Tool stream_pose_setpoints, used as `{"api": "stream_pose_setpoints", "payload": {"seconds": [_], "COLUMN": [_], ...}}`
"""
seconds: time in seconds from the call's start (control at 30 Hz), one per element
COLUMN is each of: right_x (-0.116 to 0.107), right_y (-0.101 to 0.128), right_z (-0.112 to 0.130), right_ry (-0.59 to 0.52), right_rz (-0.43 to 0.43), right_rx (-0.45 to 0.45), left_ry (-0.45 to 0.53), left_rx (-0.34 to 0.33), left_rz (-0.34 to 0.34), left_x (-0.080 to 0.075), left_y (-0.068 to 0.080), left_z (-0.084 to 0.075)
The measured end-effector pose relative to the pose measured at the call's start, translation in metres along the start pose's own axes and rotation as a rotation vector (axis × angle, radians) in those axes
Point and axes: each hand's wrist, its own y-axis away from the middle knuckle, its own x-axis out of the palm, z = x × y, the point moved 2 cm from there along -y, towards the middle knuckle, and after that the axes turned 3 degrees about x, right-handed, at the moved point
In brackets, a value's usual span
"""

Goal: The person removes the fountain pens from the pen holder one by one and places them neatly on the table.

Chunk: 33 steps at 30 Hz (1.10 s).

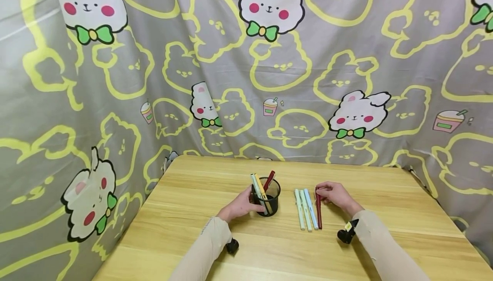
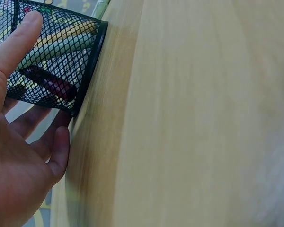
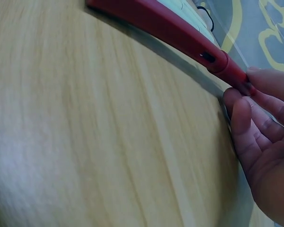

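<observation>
Cup (image 1: pixel 266 201): black mesh, upright on the table (image 1: pixel 192 229), steadied by the left hand (image 1: pixel 240 206) wrapped round its side
Red pen (image 1: pixel 318 212): lying beside three pale pens (image 1: pixel 306 209), far end pinched by the right hand (image 1: pixel 335 195)

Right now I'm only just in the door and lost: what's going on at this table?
A person sits at a wooden table sorting pens. The left hand holds a black mesh cup that already has a few pens standing in it. The right hand pinches the far end of a red pen, which lies flat on the table. Three pale pens lie in a row beside it.
</observation>
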Motion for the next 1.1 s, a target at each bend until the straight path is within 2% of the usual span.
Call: {"api": "stream_pose_setpoints", "payload": {"seconds": [0.57,1.1], "right_x": [0.0009,-0.0033], "right_y": [0.0000,0.0021], "right_z": [-0.0011,-0.0025], "right_ry": [0.053,0.042], "right_rz": [-0.014,-0.033], "right_rx": [0.001,0.001], "left_ry": [0.017,0.009], "left_rx": [0.026,0.031], "left_rz": [0.013,0.008], "left_x": [0.0005,-0.0002], "left_y": [0.0001,-0.0013], "left_z": [-0.0003,0.0021]}}
